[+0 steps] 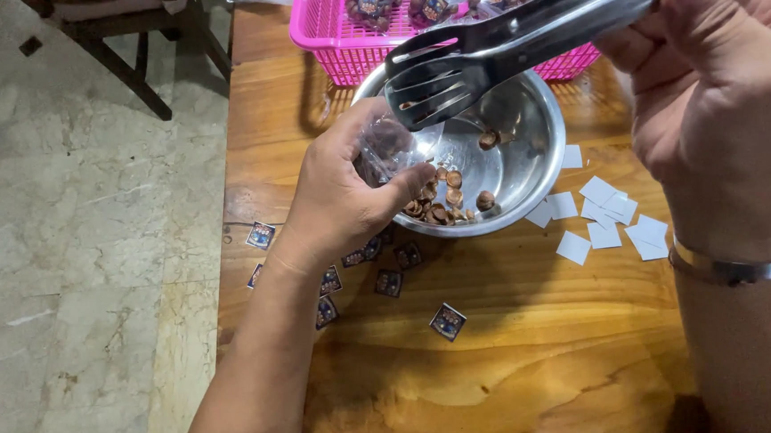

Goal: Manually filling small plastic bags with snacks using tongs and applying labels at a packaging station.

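Note:
My left hand (344,188) grips a small clear plastic bag (386,150) with brown pieces inside, held over the near rim of a steel bowl (538,158). My right hand (721,89) holds metal tongs (518,43), whose slotted tips hover just above the bag's mouth. Brown round snack pieces (443,204) lie in the bowl, most at its near side. A steel bangle (736,266) circles my right wrist.
A pink plastic basket (330,33) with filled clear bags stands behind the bowl. Small dark square labels (390,283) and white paper squares (604,221) are scattered on the wooden table (502,370). To the left lies a marble floor with a dark wooden chair (116,37).

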